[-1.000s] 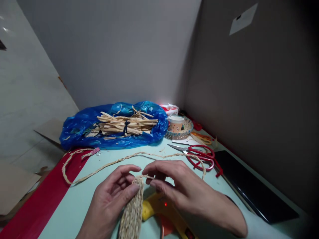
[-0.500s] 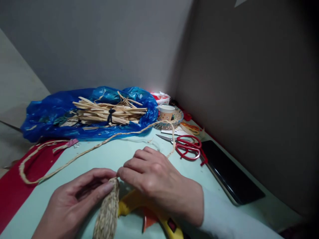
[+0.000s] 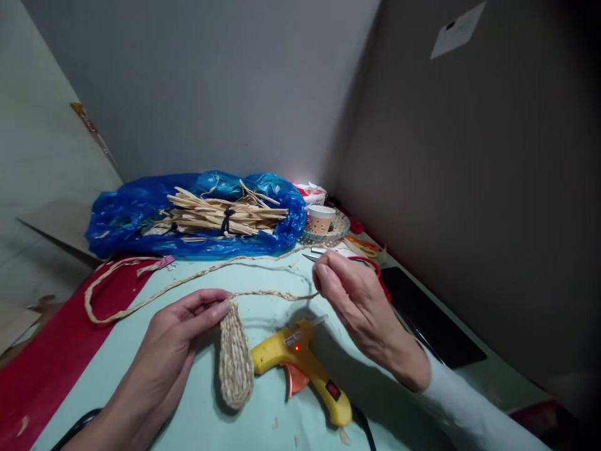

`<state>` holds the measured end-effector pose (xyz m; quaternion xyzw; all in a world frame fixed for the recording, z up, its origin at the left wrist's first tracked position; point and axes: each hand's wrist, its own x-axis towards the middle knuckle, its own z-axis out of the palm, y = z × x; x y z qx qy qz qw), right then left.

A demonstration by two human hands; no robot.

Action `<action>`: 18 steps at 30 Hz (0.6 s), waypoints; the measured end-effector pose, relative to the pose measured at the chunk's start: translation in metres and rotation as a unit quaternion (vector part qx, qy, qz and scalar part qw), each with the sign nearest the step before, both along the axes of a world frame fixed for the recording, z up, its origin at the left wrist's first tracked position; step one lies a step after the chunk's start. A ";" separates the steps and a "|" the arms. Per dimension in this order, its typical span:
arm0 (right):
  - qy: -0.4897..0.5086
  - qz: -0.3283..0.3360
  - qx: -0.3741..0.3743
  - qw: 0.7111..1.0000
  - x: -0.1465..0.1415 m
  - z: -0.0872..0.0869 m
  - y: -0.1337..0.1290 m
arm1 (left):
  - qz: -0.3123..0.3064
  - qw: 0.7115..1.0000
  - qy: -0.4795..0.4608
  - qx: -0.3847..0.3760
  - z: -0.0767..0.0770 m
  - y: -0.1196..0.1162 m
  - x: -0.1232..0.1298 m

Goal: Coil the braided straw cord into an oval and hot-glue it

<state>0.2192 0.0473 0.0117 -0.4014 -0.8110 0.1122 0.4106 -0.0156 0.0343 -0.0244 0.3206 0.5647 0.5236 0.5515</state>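
Between the thumb and fingers of my left hand (image 3: 183, 338) is the narrow top of a long, drop-shaped piece of coiled straw braid (image 3: 236, 360), its rounded end hanging down. From that top a twisted straw cord (image 3: 267, 293) runs right to my right hand (image 3: 364, 307), which pinches it. The cord is stretched nearly level between both hands. Its long remainder loops across the table behind. Just right of the coiled piece lies a yellow hot glue gun (image 3: 300, 357) with an orange trigger and a lit red light.
A blue plastic bag (image 3: 136, 207) holds a tied bundle of straw strips (image 3: 225, 216) at the back. Behind my right hand are a paper cup (image 3: 321, 219) on a woven tray, red-handled scissors (image 3: 370, 263) and a black tablet (image 3: 439, 319). A pink clip (image 3: 164, 262) lies left.
My right hand has moved right, away from my left, drawing the cord out straight. The glue gun and the whole coiled piece now show. The camera view has shifted left.
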 end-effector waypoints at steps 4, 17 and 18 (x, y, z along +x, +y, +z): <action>-0.054 0.004 -0.090 0.995 0.022 -0.012 -0.016 | 0.029 0.999 -0.033 -0.002 0.003 0.002 -0.005; -0.238 -0.048 -0.382 0.892 0.006 -0.022 -0.062 | 0.073 0.992 -0.103 -0.019 0.008 0.006 -0.008; -0.225 -0.051 -0.394 0.890 0.007 -0.022 -0.060 | 0.072 0.991 -0.111 -0.017 0.010 0.005 -0.009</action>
